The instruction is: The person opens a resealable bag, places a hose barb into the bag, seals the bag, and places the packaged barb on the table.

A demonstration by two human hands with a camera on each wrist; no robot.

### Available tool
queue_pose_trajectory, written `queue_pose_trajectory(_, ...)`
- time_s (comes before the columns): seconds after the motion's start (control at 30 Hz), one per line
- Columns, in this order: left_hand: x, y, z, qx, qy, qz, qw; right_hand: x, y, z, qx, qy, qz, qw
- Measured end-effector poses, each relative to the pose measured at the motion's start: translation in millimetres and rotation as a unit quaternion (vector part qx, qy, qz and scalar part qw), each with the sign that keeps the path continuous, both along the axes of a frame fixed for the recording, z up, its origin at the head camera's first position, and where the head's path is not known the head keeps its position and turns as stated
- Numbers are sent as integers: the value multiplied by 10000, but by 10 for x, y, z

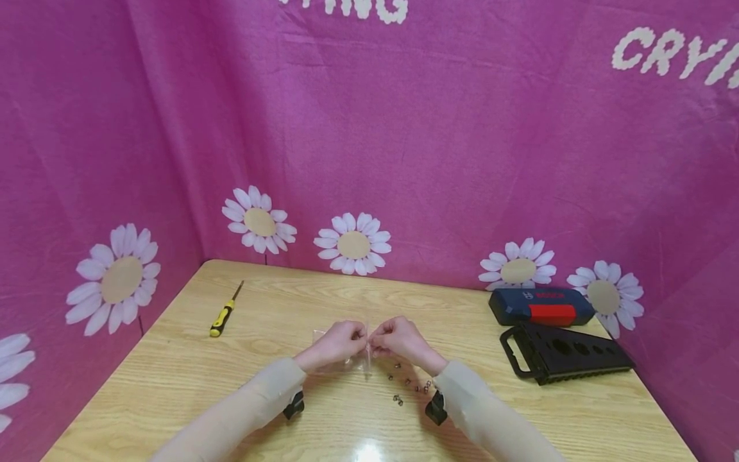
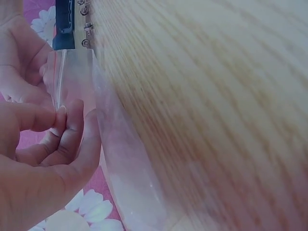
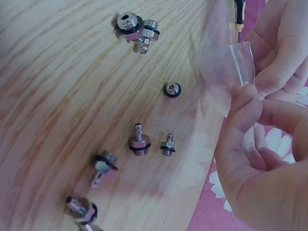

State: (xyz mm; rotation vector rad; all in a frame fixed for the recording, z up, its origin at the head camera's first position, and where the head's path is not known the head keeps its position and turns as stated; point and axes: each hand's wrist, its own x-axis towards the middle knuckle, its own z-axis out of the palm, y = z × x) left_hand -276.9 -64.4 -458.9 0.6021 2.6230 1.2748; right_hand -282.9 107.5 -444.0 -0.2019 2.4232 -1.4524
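Note:
A clear zip bag [image 2: 122, 159] hangs between my two hands above the table, its seal strip facing up along the edge. My left hand [image 1: 339, 341] pinches that strip between thumb and fingers, with the bag's body trailing below. From the other side, my right hand [image 1: 402, 341] pinches the strip near its end, thumb against fingertip. Several small metal barbed fittings [image 3: 139, 140] with dark rings lie scattered on the wood beside the right hand. No fitting can be made out inside the bag.
A yellow and black screwdriver [image 1: 222, 319] lies at the left of the table [image 1: 173, 385]. Toward the right are a blue and red Bosch case [image 1: 539, 307] and a black holder [image 1: 568, 353] with round holes. Behind hangs a pink cloth [image 1: 404, 141] with daisies.

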Motion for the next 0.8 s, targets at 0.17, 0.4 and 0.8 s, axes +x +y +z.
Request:
queue_pose_trajectory(0.17, -10, -9, 10, -65, 198, -92, 9997, 0, 11, 0, -61, 28, 72, 10000)
queue_pose_trajectory(0.4, -7, -50, 43, -73, 71, -82, 9999, 1, 46, 13, 33, 90, 126, 9999)
queue_pose_trajectory(0.8, 0, -187, 110, -20, -72, 502, 9987, -28, 150, 30, 468, 730, -39, 9962)
